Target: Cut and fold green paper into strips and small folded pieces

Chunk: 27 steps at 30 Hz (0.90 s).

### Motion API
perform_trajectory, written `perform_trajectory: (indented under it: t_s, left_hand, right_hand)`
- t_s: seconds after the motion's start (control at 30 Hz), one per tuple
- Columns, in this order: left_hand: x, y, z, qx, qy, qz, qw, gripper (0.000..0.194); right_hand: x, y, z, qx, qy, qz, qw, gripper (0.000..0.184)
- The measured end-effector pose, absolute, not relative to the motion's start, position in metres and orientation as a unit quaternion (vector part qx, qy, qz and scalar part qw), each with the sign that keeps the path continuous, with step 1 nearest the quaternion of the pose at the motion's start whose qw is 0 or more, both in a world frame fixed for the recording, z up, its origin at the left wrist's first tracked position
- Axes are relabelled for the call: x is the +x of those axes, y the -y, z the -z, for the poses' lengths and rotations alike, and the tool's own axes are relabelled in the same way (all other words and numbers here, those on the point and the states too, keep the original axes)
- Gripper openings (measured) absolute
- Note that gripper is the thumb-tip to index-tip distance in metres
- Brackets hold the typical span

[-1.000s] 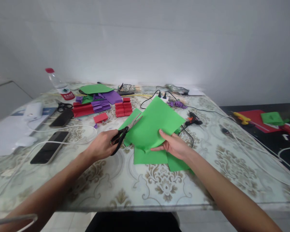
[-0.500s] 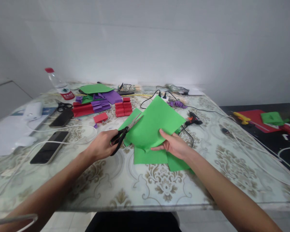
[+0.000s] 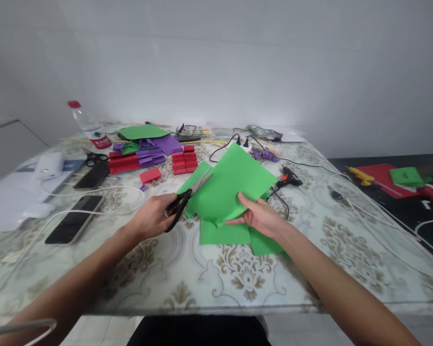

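Observation:
My left hand (image 3: 153, 215) is closed round the black handles of a pair of scissors (image 3: 182, 204). The blades point up and to the right, partly apart, at the left edge of a green sheet of paper (image 3: 234, 175). My right hand (image 3: 258, 215) pinches that sheet by its lower right side, thumb on top and fingers beneath, and holds it tilted above the table. Under it lie more green paper pieces (image 3: 225, 234), partly hidden by the raised sheet.
Two phones (image 3: 74, 220), a bottle (image 3: 92, 129) and white cables are at the left. Folded red paper pieces (image 3: 184, 161) and purple strips (image 3: 150, 157) lie farther back. A black glue gun (image 3: 289, 178) rests to the right, a yellow one (image 3: 361, 176) on the dark side surface.

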<state>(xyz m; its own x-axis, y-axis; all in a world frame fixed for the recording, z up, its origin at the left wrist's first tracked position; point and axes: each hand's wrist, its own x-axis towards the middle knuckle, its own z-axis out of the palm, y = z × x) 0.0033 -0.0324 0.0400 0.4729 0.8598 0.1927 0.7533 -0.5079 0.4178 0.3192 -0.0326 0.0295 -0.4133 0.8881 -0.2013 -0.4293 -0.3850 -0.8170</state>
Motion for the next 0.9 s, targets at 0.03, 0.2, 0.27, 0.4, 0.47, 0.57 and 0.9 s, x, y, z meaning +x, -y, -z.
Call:
perform_trajectory:
  t_s: [0.03, 0.2, 0.27, 0.4, 0.47, 0.57, 0.9]
  left_hand:
    - [0.0033, 0.0321, -0.0396, 0.848, -0.475, -0.192, 0.138, 0.026]
    - [0.0022, 0.0324, -0.0393, 0.849, -0.470, -0.195, 0.140, 0.023]
    - [0.0018, 0.0330, -0.0395, 0.850, -0.469, -0.196, 0.140, 0.023]
    - [0.0022, 0.0334, -0.0395, 0.848, -0.470, -0.199, 0.140, 0.022]
    - [0.0027, 0.0333, -0.0395, 0.849, -0.469, -0.200, 0.140, 0.022]
    - [0.0031, 0.0332, -0.0398, 0.850, -0.469, -0.201, 0.135, 0.024]
    - [0.0029, 0.0322, -0.0390, 0.850, -0.466, -0.202, 0.138, 0.023]
  right_hand:
    - [0.3192, 0.0326, -0.0296, -0.328, 0.351, -0.764, 0.430, 0.027]
    - [0.3188, 0.0328, -0.0297, -0.329, 0.355, -0.763, 0.429, 0.028]
    - [0.3186, 0.0330, -0.0297, -0.332, 0.351, -0.763, 0.431, 0.029]
    - [0.3184, 0.0334, -0.0303, -0.338, 0.346, -0.761, 0.433, 0.026]
    - [0.3183, 0.0333, -0.0306, -0.337, 0.343, -0.762, 0.433, 0.025]
    - [0.3183, 0.0331, -0.0304, -0.335, 0.341, -0.766, 0.430, 0.027]
    - [0.3185, 0.0335, -0.0300, -0.333, 0.345, -0.765, 0.430, 0.029]
